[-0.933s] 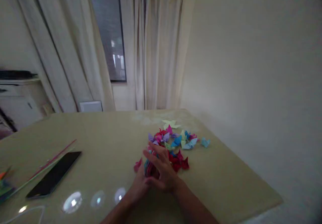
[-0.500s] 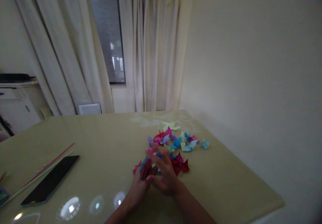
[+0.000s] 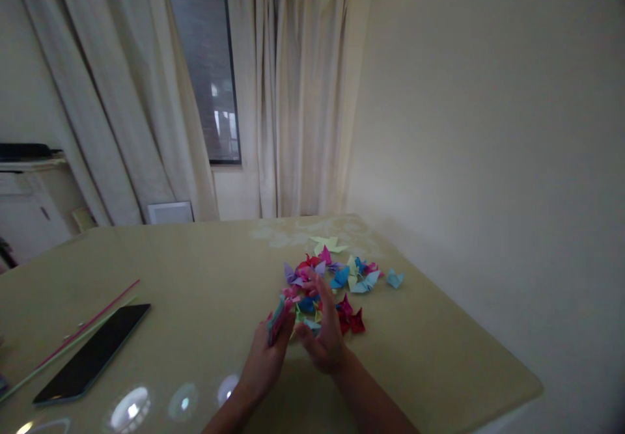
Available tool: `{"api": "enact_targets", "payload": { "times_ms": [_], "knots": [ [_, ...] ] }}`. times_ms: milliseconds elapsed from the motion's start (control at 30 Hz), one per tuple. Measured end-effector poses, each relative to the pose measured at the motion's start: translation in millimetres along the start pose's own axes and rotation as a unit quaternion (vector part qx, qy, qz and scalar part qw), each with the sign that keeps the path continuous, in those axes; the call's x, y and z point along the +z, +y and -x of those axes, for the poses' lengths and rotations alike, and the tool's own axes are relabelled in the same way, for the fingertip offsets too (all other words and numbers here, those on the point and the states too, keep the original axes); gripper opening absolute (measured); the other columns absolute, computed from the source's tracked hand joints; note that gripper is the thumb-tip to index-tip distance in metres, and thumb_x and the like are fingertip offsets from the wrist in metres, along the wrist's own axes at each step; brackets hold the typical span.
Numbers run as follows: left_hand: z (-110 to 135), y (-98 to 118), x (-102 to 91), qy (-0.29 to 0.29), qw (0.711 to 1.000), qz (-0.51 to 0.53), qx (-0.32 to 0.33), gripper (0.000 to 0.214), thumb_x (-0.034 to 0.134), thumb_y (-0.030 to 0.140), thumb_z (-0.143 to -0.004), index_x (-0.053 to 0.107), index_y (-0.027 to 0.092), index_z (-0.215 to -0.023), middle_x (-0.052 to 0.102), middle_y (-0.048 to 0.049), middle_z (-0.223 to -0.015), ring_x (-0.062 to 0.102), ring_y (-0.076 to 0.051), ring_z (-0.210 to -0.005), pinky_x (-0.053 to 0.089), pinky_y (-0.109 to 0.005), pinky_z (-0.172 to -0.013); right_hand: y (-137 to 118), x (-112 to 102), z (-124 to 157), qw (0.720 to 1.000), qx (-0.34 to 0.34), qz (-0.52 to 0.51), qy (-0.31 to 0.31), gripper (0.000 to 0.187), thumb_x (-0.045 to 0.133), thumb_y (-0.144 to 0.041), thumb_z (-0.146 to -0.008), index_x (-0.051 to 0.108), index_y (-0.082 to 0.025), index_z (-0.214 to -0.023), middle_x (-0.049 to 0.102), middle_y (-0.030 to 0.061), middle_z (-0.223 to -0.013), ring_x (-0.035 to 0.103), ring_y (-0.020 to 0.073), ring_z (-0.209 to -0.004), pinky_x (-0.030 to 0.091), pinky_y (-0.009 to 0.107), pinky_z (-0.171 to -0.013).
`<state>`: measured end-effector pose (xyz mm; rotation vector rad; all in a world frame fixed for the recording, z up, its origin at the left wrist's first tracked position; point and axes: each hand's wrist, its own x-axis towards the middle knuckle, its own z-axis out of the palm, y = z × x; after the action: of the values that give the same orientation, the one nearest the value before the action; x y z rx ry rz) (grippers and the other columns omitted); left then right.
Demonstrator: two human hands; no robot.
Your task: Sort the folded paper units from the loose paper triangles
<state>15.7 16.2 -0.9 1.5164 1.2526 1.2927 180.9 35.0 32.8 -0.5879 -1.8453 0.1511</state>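
My left hand point(image 3: 267, 351) is closed around a small stack of coloured paper point(image 3: 277, 321), which stands tilted on edge with teal and pink edges showing. Just to its right is my right hand point(image 3: 326, 333), its fingers apart and holding nothing that I can see. Beyond and around both hands lies a loose pile of folded paper cranes in several colours, among them a dark red one point(image 3: 357, 321), a blue one point(image 3: 340, 278) and a light blue one point(image 3: 366, 282). My right hand hides part of the pile.
A black phone point(image 3: 95, 354) rests on the table point(image 3: 205, 278) at left, beside a pink stick point(image 3: 92, 320) and a pale green stick point(image 3: 58, 354). One light blue paper piece point(image 3: 395, 278) sits apart near the right edge. A wall point(image 3: 463, 161) runs along the right.
My right hand has drawn slightly away from the stack, so a gap shows between the hands. The stack in my left hand has turned more edge-on. The view has shifted slightly.
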Motion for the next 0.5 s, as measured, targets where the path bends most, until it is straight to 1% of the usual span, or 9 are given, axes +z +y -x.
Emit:
{"api": "enact_targets", "payload": {
  "times_ms": [33,100,133,167,200,267,400,467,500],
  "knots": [
    [-0.3,1.6,-1.0,-0.004,1.0,-0.011,0.007,0.06,0.059,0.073,-0.086,0.077,0.017,-0.096,0.076,-0.0089,-0.086,0.067,-0.027,-0.08,0.057,-0.035,-0.079,0.2,-0.3,-0.5,1.0,-0.003,0.009,-0.017,0.07,0.045,-0.056,-0.107,0.024,-0.031,-0.168,0.038,0.0136,-0.166,0.048,0.0324,-0.142,0.042,0.052,-0.115],
    [0.0,4.4,-1.6,-0.009,0.999,-0.021,0.024,0.055,0.063,0.071,-0.082,0.073,0.017,-0.08,0.072,-0.0074,-0.077,0.065,-0.025,-0.075,0.056,-0.032,-0.072,-0.9,-0.6,-2.6,0.996,-0.01,0.032,-0.088,0.059,0.049,-0.06,-0.104,0.046,-0.036,-0.158,0.038,0.0097,-0.167,0.048,0.0332,-0.141,0.041,0.052,-0.115],
    [0.5,5.8,-1.2,-0.012,0.999,-0.021,0.031,0.054,0.065,0.07,-0.081,0.07,0.017,-0.074,0.07,-0.0067,-0.074,0.064,-0.024,-0.072,0.055,-0.031,-0.07,-1.9,-0.4,-3.7,0.992,-0.014,0.04,-0.119,0.057,0.051,-0.062,-0.103,0.053,-0.037,-0.154,0.039,0.009,-0.167,0.048,0.0336,-0.14,0.041,0.052,-0.115],
    [1.0,7.1,-0.2,-0.014,0.999,-0.017,0.036,0.052,0.066,0.068,-0.081,0.068,0.016,-0.072,0.069,-0.0062,-0.072,0.063,-0.023,-0.072,0.055,-0.03,-0.069,-3.0,0.1,-4.3,0.99,-0.016,0.042,-0.136,0.059,0.053,-0.064,-0.102,0.053,-0.036,-0.154,0.039,0.0095,-0.167,0.048,0.0338,-0.141,0.041,0.051,-0.116],
    [1.5,8.1,1.1,-0.016,0.999,-0.011,0.034,0.05,0.066,0.066,-0.08,0.067,0.016,-0.072,0.068,-0.0055,-0.071,0.062,-0.022,-0.071,0.054,-0.029,-0.068,-4.0,0.9,-4.4,0.99,-0.019,0.039,-0.135,0.063,0.052,-0.064,-0.102,0.049,-0.035,-0.157,0.039,0.0109,-0.167,0.047,0.0338,-0.141,0.041,0.051,-0.116],
    [2.3,9.0,4.1,-0.021,1.0,0.005,0.016,0.046,0.069,0.062,-0.08,0.067,0.016,-0.077,0.066,-0.0037,-0.071,0.059,-0.019,-0.066,0.052,-0.027,-0.063,-4.8,2.8,-2.7,0.994,-0.024,0.025,-0.104,0.071,0.05,-0.062,-0.103,0.034,-0.03,-0.165,0.039,0.0139,-0.166,0.045,0.0334,-0.145,0.041,0.051,-0.117],
    [1.8,5.3,6.9,-0.048,0.998,0.023,-0.027,0.044,0.069,0.06,-0.082,0.068,0.016,-0.078,0.061,-0.0011,-0.061,0.055,-0.015,-0.054,0.046,-0.024,-0.053,-2.1,3.7,1.8,1.0,-0.012,0.005,-0.001,0.077,0.045,-0.055,-0.107,0.011,-0.027,-0.17,0.033,0.0154,-0.169,0.042,0.0326,-0.149,0.041,0.052,-0.118],
    [1.0,3.5,6.0,-0.055,0.998,0.022,-0.02,0.047,0.066,0.063,-0.082,0.069,0.016,-0.077,0.063,-0.0031,-0.061,0.058,-0.017,-0.057,0.049,-0.026,-0.056,-0.6,1.5,1.3,1.0,-0.004,0.011,0.016,0.074,0.045,-0.053,-0.107,0.014,-0.029,-0.17,0.028,0.0141,-0.172,0.04,0.0333,-0.15,0.039,0.053,-0.118],
    [0.7,3.3,5.3,-0.051,0.998,0.023,-0.009,0.049,0.065,0.065,-0.082,0.071,0.016,-0.078,0.067,-0.0049,-0.065,0.061,-0.019,-0.062,0.052,-0.027,-0.06,-0.5,0.1,0.2,1.0,-0.006,0.022,-0.008,0.07,0.047,-0.054,-0.107,0.023,-0.031,-0.168,0.027,0.0122,-0.172,0.039,0.0338,-0.15,0.038,0.053,-0.119]
  ]
}}
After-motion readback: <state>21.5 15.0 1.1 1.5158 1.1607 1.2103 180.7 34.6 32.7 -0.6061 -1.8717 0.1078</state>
